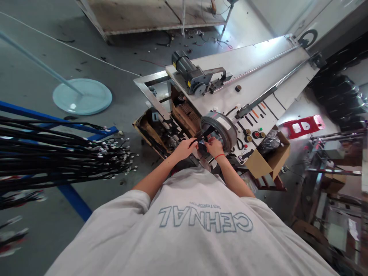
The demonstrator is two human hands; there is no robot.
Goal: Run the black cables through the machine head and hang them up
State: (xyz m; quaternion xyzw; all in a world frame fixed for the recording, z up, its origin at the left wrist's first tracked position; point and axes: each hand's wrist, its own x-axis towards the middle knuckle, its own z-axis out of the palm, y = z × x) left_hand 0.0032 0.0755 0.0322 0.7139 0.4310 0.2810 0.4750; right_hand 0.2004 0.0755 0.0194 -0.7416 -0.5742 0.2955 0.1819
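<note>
Two hands work close together near the middle of the frame, and the step seems to be handling a thin black strip [203, 136]: the left hand [186, 148] pinches it, while the right hand [214, 147] curls close by, its exact grip too small to tell. Continuing would probably call for steady, fine fingertip control. The strip looks dark and narrow, slanting up and right toward the grey roll [229, 128].

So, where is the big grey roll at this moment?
In the head view, the grey roll is just right of centre, at the near end of the white table, beyond the right hand and left of the orange strips.
</note>
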